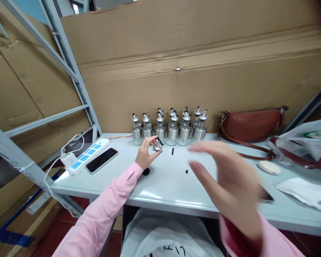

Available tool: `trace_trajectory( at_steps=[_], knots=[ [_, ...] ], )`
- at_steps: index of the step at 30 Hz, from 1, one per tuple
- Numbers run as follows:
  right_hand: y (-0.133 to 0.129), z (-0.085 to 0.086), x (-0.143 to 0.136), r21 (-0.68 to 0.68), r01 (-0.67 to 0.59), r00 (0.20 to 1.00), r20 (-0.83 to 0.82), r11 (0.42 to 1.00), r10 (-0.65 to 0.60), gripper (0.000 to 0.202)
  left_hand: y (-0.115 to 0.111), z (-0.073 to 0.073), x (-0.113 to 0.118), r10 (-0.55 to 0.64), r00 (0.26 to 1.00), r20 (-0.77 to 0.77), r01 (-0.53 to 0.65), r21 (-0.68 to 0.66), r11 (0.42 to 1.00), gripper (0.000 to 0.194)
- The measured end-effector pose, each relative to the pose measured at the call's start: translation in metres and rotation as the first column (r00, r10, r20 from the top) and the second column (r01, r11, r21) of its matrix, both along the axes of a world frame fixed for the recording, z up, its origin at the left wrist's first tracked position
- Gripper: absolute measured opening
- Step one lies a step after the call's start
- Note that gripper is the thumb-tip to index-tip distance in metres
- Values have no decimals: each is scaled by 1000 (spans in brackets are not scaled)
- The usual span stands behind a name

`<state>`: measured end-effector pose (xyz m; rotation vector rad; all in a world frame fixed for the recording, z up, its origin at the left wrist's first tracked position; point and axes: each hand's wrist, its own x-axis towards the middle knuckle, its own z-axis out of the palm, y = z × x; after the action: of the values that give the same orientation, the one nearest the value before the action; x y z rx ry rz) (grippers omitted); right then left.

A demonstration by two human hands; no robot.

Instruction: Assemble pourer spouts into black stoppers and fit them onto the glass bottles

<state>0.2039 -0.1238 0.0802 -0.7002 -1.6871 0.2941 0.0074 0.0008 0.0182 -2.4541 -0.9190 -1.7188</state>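
My left hand (144, 154) pinches a silver pourer spout (157, 145) with a black flip lid, held just above the table between thumb and fingers. A black round piece (146, 171) lies beneath the left wrist, partly hidden. My right hand (230, 178) is raised close to the camera and smeared by motion; its thumb and fingers are apart with nothing between them. On the table between the hands lie a thin black strip (172, 151) and a small black plug (186, 171). Behind them stand several glass and steel oil bottles (172, 134) topped with similar spouts.
A power strip (89, 155) and a phone (102, 160) lie on the left of the table (160, 192). To the right are a brown bag (251, 125), a white oval case (269, 167) and tissue (302, 189). Cardboard (155, 85) backs the table; a metal frame (80, 85) rises left.
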Motion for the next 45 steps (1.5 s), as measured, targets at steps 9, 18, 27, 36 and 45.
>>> trace_trajectory(
  at_steps=[9,18,27,36,45],
  knots=[
    [94,-17,-16,-399,65,990,142,914,-8,24,-7,16,23,-29,961,-274,74,155,985,48],
    [105,-16,25,-434,35,967,-214,900,-140,33,96,141,14,443,681,-583,-632,-162,758,34],
    [97,-20,38,-455,39,977,-167,890,-129,33,154,141,39,327,440,-836,-828,-238,507,36],
    [83,-13,43,-344,127,959,-197,930,-204,27,145,171,28,476,405,-780,-836,-105,539,30],
    [79,0,32,-36,225,933,-278,974,-226,16,105,204,3,263,942,206,-300,176,937,21]
  ],
)
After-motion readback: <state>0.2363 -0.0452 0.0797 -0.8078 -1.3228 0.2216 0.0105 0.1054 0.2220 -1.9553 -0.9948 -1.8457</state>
